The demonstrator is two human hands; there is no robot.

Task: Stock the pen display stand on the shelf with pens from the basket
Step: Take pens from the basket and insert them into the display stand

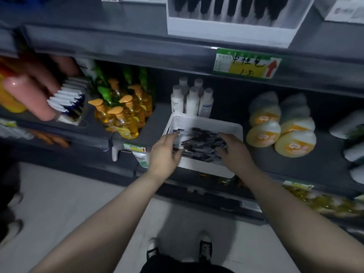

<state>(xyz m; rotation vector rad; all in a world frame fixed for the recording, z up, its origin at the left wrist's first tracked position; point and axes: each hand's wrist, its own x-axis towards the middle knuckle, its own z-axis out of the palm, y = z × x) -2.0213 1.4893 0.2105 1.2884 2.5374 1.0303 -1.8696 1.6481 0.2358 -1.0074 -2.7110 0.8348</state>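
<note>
gathering step, by my judgement. risk: loose pens (pixel 202 143) slide out of the bundle on the lift to the pen display stand (pixel 232 28), well above on the upper shelf (pixel 118 42). pressing down on the basket (pixel 206 120) at the lower shelf (pixel 155 123) edge could tip it. pens lie heaped in the basket, between both hands. left hand (pixel 165 154): thumb and fingers curl round the heap's left end. right hand (pixel 235 151): fingers dig into the right end; grip blurred, cannot tell.
</note>
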